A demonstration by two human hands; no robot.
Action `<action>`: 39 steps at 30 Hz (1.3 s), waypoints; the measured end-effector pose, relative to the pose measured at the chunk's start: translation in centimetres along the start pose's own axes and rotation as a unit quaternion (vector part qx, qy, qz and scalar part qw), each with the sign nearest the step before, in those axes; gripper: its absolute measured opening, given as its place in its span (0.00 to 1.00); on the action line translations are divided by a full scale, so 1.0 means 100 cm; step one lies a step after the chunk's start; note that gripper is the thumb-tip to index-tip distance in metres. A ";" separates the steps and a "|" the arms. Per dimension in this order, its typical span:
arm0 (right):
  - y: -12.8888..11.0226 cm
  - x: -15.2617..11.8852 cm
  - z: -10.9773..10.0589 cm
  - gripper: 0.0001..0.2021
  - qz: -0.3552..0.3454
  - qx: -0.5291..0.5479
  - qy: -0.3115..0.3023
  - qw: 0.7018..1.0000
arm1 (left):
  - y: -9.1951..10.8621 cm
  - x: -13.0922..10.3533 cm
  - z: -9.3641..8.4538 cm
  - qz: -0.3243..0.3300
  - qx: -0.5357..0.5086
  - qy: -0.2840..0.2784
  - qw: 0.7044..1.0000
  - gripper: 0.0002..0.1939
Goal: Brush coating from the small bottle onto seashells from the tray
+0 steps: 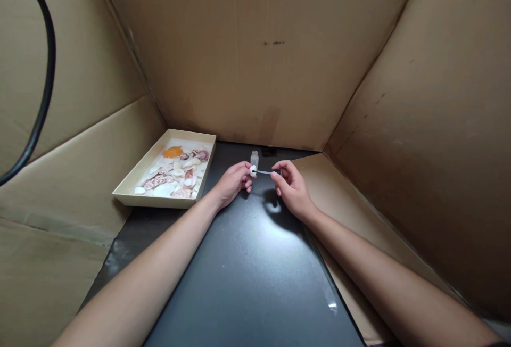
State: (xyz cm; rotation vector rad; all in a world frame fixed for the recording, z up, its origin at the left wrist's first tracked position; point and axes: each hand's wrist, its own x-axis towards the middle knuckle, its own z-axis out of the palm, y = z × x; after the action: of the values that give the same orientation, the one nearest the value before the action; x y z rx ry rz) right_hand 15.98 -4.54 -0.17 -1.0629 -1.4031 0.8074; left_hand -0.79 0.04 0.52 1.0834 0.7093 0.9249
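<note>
My left hand [236,181] is closed, pinching a small white shell [253,169] between thumb and fingertips. From the other side, my right hand [293,184] grips a thin, pale-stemmed brush [264,172] between thumb and forefinger. The brush lies nearly level, and its dark tip meets the white shell. What the brush's far end looks like is mostly hidden by the fingers. Just behind the shell, a small clear bottle [254,157] stands upright on the dark tabletop [247,267], with no cap visible on it.
Left of my hands sits a cream tray [159,201] holding many seashells [175,174] and one orange piece [173,151]. Cardboard walls [255,70] enclose the back and sides. A black cable [50,49] hangs at the upper left. Flat cardboard [331,192] lies along the table's right edge.
</note>
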 end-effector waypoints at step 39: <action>-0.002 -0.001 0.000 0.10 0.013 0.011 -0.019 1.000 | 0.000 0.000 0.001 -0.003 0.015 0.004 1.000 0.03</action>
State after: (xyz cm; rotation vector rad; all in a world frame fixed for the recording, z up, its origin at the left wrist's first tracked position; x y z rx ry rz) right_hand 15.91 -4.69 -0.03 -1.0562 -1.4127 0.8636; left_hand -0.66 0.02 0.60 1.1037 0.7344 0.9172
